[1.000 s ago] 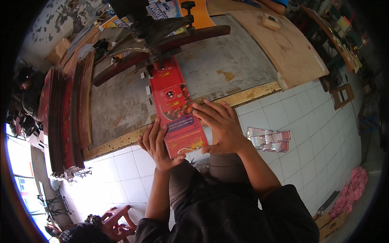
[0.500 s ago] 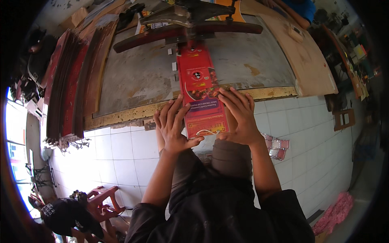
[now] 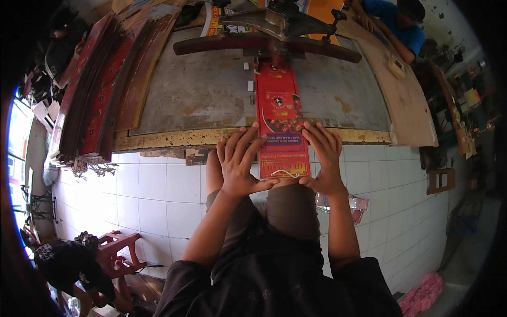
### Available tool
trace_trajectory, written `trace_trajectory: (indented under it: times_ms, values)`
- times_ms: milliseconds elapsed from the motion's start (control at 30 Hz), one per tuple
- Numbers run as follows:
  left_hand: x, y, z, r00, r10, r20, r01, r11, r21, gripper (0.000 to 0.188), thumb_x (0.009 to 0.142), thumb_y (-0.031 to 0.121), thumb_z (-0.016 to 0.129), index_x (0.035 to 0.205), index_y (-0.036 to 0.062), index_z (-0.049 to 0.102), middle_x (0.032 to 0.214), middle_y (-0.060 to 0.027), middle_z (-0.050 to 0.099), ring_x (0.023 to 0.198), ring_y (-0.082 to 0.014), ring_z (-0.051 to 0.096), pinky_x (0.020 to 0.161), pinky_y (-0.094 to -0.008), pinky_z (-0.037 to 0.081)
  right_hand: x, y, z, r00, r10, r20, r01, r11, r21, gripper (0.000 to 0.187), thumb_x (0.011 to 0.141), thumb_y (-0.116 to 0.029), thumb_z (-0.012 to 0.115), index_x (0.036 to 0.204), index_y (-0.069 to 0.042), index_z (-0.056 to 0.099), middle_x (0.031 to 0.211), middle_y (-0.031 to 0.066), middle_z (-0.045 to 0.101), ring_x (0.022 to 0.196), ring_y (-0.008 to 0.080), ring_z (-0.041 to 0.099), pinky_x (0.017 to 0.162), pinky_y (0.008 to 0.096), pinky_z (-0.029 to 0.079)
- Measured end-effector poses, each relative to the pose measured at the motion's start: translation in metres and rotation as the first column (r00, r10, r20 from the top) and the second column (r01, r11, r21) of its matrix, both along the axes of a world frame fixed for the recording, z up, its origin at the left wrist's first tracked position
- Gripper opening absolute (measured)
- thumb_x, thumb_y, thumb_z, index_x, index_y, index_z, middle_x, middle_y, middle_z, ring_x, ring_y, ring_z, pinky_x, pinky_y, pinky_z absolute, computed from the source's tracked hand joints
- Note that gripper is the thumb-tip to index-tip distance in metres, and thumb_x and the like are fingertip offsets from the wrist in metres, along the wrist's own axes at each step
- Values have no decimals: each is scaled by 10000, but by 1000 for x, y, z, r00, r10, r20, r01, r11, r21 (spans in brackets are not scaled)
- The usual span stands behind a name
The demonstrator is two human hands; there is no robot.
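A long red printed card strip (image 3: 279, 119) lies lengthwise away from me, with a white cord loop at its near end. Its near part overhangs the table's front edge, while the far end reaches beneath a metal press with a dark curved bar (image 3: 211, 45). My left hand (image 3: 244, 161) rests along the strip's left edge, fingers spread and thumb at the near left corner. Along the right edge lies my right hand (image 3: 325, 158), its fingers stretched forward and its thumb by the near right corner. Neither hand is closed around the strip.
Stacked red strips (image 3: 100, 90) with dangling cords stand at the left of the grey tabletop (image 3: 195, 87). Small white blocks (image 3: 251, 85) sit left of the strip. A co-worker in blue (image 3: 404, 26) leans at far right; another person (image 3: 74, 269) crouches near a red stool (image 3: 119, 251).
The strip has slid away from me, so less of it overhangs the table edge. Both hands have moved forward with it. The whole view has shifted somewhat.
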State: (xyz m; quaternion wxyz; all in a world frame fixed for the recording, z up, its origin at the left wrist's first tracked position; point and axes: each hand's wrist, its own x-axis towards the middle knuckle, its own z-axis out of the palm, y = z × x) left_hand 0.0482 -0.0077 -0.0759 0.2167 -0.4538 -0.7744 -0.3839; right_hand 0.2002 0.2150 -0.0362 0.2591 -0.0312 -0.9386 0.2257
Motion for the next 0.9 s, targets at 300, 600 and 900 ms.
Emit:
trace_trajectory:
  times_ms: [300, 600, 900]
  values:
    - [-2, -11, 12, 1000, -13, -28, 10, 992, -129, 1005, 691, 836, 840, 1451, 197, 681, 1645, -82, 575, 1496, -318, 508, 1257, -536, 276, 9, 29, 32, 985, 131, 110, -127, 991, -49, 1077, 938, -943, 454, 1567, -83, 609, 1653, 118, 566, 1568, 328, 463, 1268, 528, 251]
    - [-10, -6, 0, 980, 49, -191, -81, 983, -166, 698, 799, 534, 902, 1402, 255, 687, 1610, -31, 620, 1489, -248, 506, 1226, -469, 272, -26, 323, 52, 844, -536, 12, 512, 814, 273, 581, 1112, -346, 632, 1578, -8, 551, 1575, 246, 583, 1502, 434, 505, 1247, 499, 396]
    - [-20, -25, -13, 979, -37, -203, -27, 951, -307, 781, 795, 539, 852, 1520, 364, 619, 1654, 9, 585, 1460, -207, 533, 1255, -453, 244, -42, 494, 14, 662, -726, -187, 685, 484, 545, 656, 1117, -365, 616, 1682, -86, 434, 1714, 211, 424, 1551, 424, 445, 1271, 564, 359]
